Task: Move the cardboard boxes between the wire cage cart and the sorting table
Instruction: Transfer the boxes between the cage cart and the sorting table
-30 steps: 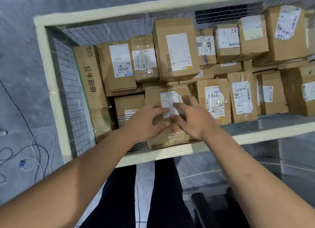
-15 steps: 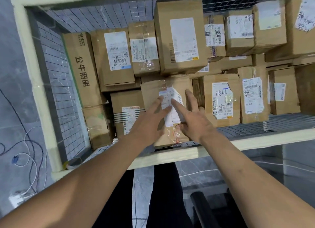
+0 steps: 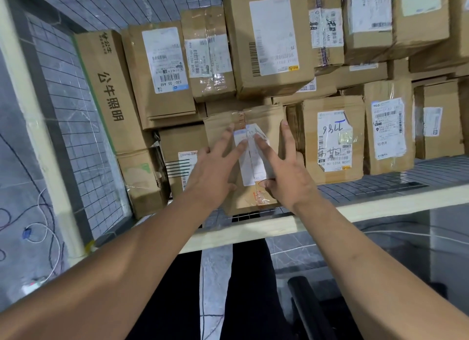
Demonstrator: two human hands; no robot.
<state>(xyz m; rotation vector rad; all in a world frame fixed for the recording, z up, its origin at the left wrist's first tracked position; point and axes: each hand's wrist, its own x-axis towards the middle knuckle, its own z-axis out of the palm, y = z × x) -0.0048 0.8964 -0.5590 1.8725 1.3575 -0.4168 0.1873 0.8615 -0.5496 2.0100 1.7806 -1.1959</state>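
Compared with one second ago, when both hands lay curled over the top of the box [image 3: 264, 116], the left hand [image 3: 215, 169] and right hand [image 3: 286, 172] now have straight, spread fingers and hold nothing. The fingertips lie on or just above the white label [image 3: 250, 162]; motion blur prevents confirming contact. The box sits in the same spot inside the cart [image 3: 380, 207], against the near rail and between neighbouring boxes. Judgement: the hands have released it, so this box is placed and the transfer can proceed to another. The sorting table is out of view. The cart's far and right sides are cut off, label text is unreadable, and a dark object [image 3: 309, 309] at lower right cannot be identified.
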